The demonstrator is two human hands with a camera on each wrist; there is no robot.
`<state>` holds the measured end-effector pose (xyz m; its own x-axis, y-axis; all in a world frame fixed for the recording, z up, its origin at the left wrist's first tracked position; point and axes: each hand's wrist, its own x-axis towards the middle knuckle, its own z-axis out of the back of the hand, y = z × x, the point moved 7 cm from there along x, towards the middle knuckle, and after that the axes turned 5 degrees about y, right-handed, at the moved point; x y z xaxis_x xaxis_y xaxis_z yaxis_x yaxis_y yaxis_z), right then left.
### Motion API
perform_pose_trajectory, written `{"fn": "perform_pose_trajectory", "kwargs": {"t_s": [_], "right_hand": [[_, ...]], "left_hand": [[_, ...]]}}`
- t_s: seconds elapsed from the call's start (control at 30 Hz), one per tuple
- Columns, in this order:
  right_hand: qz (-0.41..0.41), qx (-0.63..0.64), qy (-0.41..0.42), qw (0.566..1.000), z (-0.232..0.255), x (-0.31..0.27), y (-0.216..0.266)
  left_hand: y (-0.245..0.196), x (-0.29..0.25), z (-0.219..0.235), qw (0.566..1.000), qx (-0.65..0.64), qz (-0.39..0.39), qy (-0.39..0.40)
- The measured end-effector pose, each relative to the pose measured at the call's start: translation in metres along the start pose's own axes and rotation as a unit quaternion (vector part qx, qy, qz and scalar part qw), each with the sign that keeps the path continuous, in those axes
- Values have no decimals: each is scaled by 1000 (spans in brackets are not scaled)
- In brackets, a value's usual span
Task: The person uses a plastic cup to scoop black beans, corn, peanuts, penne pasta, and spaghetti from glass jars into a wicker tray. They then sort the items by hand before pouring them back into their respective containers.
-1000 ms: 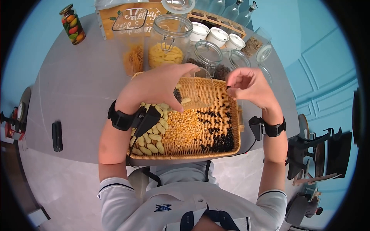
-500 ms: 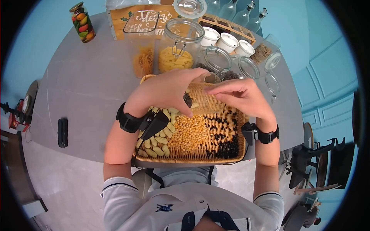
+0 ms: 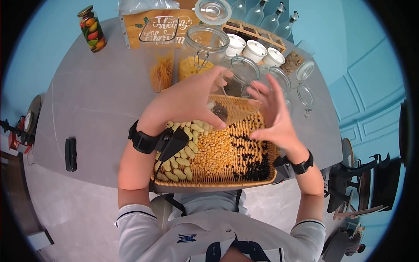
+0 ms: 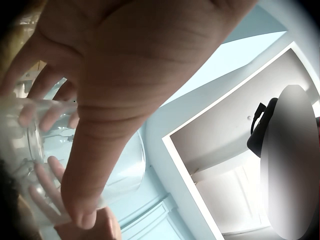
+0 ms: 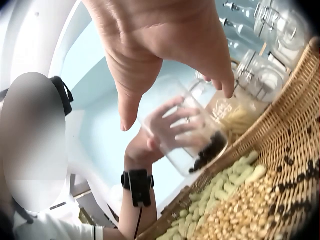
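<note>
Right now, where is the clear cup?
In the head view, the cup is tilted in the left hand, above the basket, its mouth facing the right hand.

Positions by clock face, centred on the grey worktop (image 3: 104, 105):
- 8 o'clock: black case (image 3: 70, 154), one, near the edge.
- 10: sealed jar (image 3: 92, 32), upright, red, orange and green contents.
- 11: clear square-mouthed container (image 3: 160, 65), orange strands inside.
- 12: wooden crate (image 3: 131, 31), white lettering; before it, clasped glass jar (image 3: 201, 46), yellow contents.
- 1 to 2: glass bottles (image 3: 271, 21), several; white lidded pots (image 3: 254, 51), three, in a row.
</note>
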<state>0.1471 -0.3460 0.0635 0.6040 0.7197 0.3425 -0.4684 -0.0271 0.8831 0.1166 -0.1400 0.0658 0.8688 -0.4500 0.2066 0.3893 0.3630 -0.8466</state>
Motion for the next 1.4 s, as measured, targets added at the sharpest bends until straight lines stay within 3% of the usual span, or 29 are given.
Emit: {"fn": "perform_pose_trajectory", "kwargs": {"t_s": [0.13, 0.27, 0.4, 0.5, 0.57, 0.77, 0.9, 1.0, 1.1, 1.4], "right_hand": [[-27, 32, -11, 999, -31, 1, -11], [-48, 50, -98, 993, -19, 2, -12], [-45, 19, -87, 995, -2, 2, -3], [-37, -12, -123, 992, 14, 0, 2], [-40, 9, -169, 985, 29, 1, 14], [-32, -160, -194, 967, 86, 20, 43], [-10, -298, -186, 936, 118, 32, 36], [-30, -393, -177, 902, 130, 39, 32], [-29, -456, -172, 873, 137, 44, 28], [-15, -520, -114, 846, 126, 60, 26]], "left_hand": [[-6, 2, -6, 1000, -8, -5, 0], [-4, 9, -16, 999, -44, -3, 23], [-7, 14, -23, 992, -118, -1, 50], [-9, 9, -16, 996, -40, -74, -22], [-12, 4, -4, 995, -45, -72, -53], [-9, -5, 27, 990, -84, -53, -101], [-18, -12, 42, 969, -133, -103, -179], [-15, -19, 54, 965, -121, -39, -231], [-22, -30, 63, 944, -131, -40, -301], [-28, -39, 70, 934, -118, -54, -332]]}}
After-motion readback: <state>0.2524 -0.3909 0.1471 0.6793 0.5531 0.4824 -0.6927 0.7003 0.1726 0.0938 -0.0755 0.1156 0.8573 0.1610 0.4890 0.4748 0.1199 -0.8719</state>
